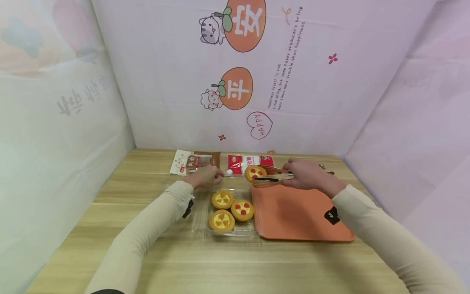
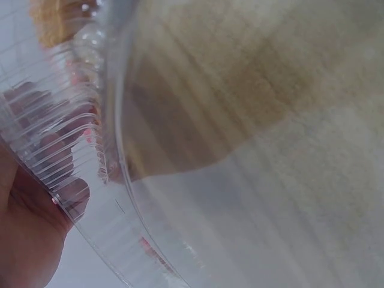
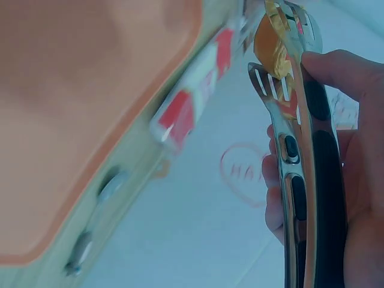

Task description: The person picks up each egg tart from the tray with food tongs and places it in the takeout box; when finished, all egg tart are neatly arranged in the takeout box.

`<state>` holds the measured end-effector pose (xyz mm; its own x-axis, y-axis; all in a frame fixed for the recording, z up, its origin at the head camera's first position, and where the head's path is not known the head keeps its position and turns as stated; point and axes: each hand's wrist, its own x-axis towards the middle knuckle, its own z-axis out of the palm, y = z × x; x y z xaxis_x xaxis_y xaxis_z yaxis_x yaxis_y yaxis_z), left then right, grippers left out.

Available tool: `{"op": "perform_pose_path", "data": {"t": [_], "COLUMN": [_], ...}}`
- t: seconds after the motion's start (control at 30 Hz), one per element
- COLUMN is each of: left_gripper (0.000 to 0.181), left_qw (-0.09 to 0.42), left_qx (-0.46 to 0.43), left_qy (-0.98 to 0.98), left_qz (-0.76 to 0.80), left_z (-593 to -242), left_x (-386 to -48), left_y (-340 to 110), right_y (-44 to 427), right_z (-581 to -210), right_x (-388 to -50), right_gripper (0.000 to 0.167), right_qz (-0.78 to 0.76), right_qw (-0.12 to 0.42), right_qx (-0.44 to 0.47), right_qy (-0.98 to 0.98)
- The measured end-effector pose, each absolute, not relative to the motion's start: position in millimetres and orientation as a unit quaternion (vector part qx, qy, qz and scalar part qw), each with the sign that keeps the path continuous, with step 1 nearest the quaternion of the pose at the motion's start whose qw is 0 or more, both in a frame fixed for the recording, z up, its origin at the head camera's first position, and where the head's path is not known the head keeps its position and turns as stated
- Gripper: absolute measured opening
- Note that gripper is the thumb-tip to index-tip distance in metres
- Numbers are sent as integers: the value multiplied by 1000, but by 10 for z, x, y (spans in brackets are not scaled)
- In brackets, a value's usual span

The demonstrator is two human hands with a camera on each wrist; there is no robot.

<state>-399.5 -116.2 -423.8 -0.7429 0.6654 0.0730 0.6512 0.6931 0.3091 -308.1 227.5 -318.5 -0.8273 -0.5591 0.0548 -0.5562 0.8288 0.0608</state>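
My right hand (image 1: 304, 174) grips metal tongs (image 3: 327, 174) with black inlays. Between their fork-like ends a tart (image 1: 253, 173) with red pieces on top is held up, near the far left corner of an orange tray (image 1: 304, 216). My left hand (image 1: 206, 177) is at the far side of a clear plastic container (image 1: 235, 233), its fingers curled at the clear plastic edge in the left wrist view. Inside the container sit a tart with red pieces (image 1: 242, 210) and two tarts with yellow pieces, one farther back (image 1: 222, 199) and one nearer (image 1: 222, 221).
Along the back wall lie a red and white bag (image 1: 236, 163) and a brown packet (image 1: 200, 160) with a pale label. A small metal utensil (image 3: 96, 219) lies behind the tray. White printed sheets (image 1: 183, 102) enclose the wooden table (image 1: 183, 265) at the back and sides.
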Motion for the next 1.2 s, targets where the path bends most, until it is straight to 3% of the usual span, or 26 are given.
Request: {"op": "perform_pose_path", "data": {"t": [0.4,0.57,0.77,1.0,1.2], "left_gripper": [21,26,28,25,27], "left_qw": [22,20,26,22,33], "left_qx": [354,359,356,357,356], "left_qy": [921,919,919,920,919], "left_qz": [161,164,166,160,166], "left_z": [-4243,-4228,-4225,-4200,-4186], "left_x": [-3991,-3969,-3970,-3968,-3953], "left_y": [-1160,-1169,-1185,-1208,-1198], "right_y": [1775,1674,1478,1133,1042], "right_z": [-3250,-3215,-3090,-2945,-2973], "right_x": [-3146,-3159,-3160,-3146,-3162], "right_gripper": [40,36,33,44,48], "right_qz": [-43,-65,-117,-227,-235], "right_qw": [14,19,-13,3,-21], "right_qx": [346,336,326,327,307], "right_qy": [-937,-940,-938,-917,-922]}}
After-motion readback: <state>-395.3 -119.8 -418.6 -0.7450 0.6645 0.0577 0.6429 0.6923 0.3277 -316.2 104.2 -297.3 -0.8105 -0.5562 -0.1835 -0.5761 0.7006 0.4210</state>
